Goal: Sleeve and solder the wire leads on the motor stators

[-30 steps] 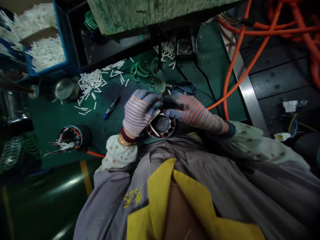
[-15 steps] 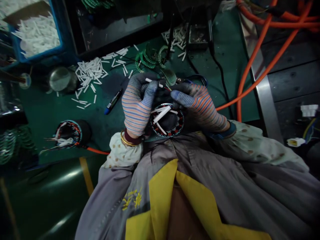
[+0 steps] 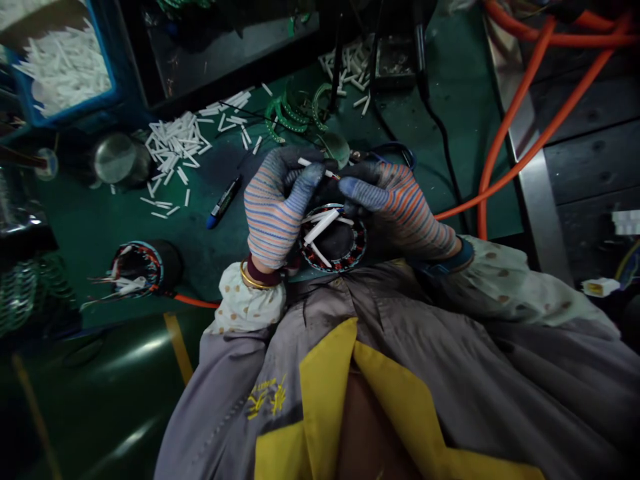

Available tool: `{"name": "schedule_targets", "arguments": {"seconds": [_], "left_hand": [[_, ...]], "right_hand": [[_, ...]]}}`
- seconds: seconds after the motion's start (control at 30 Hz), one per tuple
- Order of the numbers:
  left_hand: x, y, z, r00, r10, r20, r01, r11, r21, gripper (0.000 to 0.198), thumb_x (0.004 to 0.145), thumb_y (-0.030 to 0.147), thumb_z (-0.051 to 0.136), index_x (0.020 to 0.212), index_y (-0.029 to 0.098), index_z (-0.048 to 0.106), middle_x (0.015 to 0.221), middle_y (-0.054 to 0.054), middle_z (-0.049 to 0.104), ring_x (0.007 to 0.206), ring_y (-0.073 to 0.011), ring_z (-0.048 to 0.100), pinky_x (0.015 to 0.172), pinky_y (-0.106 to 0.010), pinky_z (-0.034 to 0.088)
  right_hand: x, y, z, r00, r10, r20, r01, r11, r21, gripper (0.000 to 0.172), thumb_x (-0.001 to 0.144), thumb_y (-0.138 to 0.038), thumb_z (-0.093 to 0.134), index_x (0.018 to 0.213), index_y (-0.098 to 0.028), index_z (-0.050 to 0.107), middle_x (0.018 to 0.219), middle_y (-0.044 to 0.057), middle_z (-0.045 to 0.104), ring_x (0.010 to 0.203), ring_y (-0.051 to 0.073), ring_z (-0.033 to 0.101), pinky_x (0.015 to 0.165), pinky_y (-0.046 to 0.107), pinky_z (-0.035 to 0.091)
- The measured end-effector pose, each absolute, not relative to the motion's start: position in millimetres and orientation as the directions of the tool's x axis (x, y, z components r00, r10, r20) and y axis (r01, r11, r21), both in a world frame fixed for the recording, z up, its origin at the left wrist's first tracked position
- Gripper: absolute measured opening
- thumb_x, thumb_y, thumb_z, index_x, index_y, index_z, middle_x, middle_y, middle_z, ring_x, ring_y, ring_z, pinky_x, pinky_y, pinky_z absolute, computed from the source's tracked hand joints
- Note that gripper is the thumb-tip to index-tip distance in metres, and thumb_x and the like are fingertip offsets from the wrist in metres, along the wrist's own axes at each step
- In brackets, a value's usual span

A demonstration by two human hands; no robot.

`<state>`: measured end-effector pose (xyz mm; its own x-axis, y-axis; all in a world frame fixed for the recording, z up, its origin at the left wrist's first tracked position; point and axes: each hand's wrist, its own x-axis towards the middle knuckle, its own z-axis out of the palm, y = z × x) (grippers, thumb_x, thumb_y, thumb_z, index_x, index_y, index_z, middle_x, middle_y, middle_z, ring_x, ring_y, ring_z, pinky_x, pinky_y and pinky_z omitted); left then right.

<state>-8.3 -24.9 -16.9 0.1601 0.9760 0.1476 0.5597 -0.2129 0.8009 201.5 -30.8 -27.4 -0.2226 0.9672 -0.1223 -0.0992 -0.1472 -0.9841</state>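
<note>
My left hand (image 3: 280, 207), in a striped knit glove, pinches a short white sleeve tube (image 3: 305, 162) between thumb and fingers. Opposite it, my right hand (image 3: 395, 203), gloved the same way, is closed on thin wires (image 3: 337, 177) whose ends meet the tube's right end. Just below both hands, close to my body, lies a round motor stator (image 3: 361, 248) with copper windings. Several white tubes (image 3: 323, 228) rest across its ring. How far the wires reach inside the tube is hidden by my fingers.
Loose white tubes (image 3: 175, 143) are heaped at left, beside a metal cup (image 3: 120, 160) and a blue marker (image 3: 223, 203). A second stator (image 3: 145, 267) stands at lower left. Behind are a blue bin (image 3: 113, 73) and green slotted strips (image 3: 285, 117). Orange hoses (image 3: 505, 127) cross the right side.
The gap between the tube and my right fingertips has narrowed, and less of the coloured wires shows. Both hands keep their grips. The whole view has shifted slightly.
</note>
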Motion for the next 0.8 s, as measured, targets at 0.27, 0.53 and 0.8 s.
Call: {"name": "schedule_targets", "arguments": {"seconds": [0.27,0.53,0.8], "left_hand": [[-12,-11,0,0.264,0.942,0.205,0.526,-0.319,0.788,0.055,0.13,0.082,0.068,0.121,0.03,0.085,0.115,-0.003,0.09,0.11,-0.0282,0.09,0.103,-0.048,0.075],[-1,3,5,0.537,0.844,0.009,0.694,-0.448,0.564,0.05,0.124,0.075,0.08,0.121,0.026,0.09,0.103,-0.008,0.087,0.107,-0.0382,0.089,0.1,-0.051,0.071],[-30,-40,-11,0.409,0.896,0.175,0.706,-0.432,0.561,0.046,0.132,0.063,0.062,0.15,0.03,0.089,0.139,-0.01,0.093,0.13,-0.0394,0.089,0.117,-0.057,0.071]], "right_hand": [[209,-29,-33,-0.273,0.956,-0.104,-0.116,-0.14,-0.983,0.068,0.097,-0.096,0.09,0.099,-0.028,0.089,0.105,0.004,0.092,0.112,0.031,0.089,0.102,0.046,0.077],[258,-3,-55,-0.229,0.971,-0.074,0.58,0.075,-0.811,0.029,0.107,-0.056,0.089,0.113,-0.028,0.089,0.134,0.013,0.092,0.137,0.041,0.079,0.129,0.06,0.066],[238,30,-95,-0.133,0.989,-0.062,0.754,0.06,-0.654,0.04,0.122,-0.067,0.067,0.108,-0.032,0.079,0.115,0.011,0.086,0.132,0.036,0.071,0.13,0.063,0.063]]}}
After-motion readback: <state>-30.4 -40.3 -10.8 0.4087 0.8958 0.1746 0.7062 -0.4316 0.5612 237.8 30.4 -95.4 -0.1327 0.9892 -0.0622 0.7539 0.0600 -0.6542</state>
